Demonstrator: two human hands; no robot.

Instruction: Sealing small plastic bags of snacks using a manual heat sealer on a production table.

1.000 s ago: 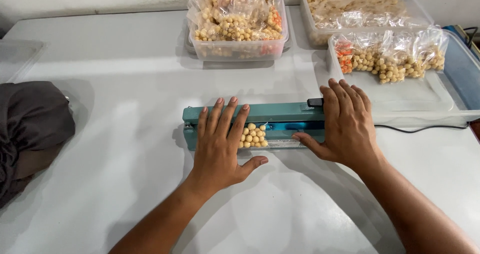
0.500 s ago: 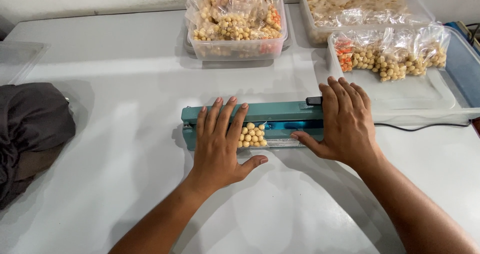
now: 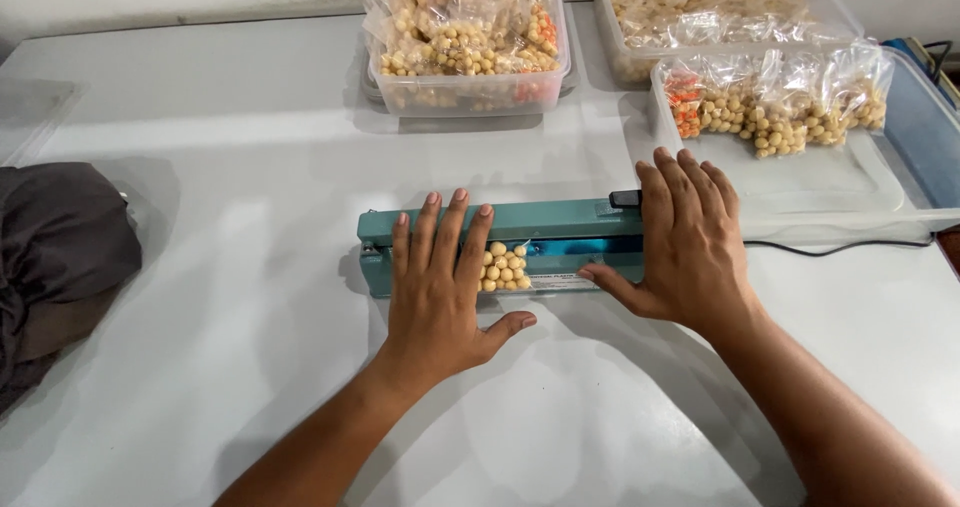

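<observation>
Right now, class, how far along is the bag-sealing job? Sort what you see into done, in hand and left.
Done: small filled bags lie in the shallow tray and fill the tub behind. In hand: the left hand and right hand press flat on the teal heat sealer, closed over one bag of pale round snacks. Left: another tub at the back holds pale snacks; whether sealed, I cannot tell.

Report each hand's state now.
Left hand: open, flat on the sealer and bag of yellow balls.
Right hand: open, flat on the sealer.
</observation>
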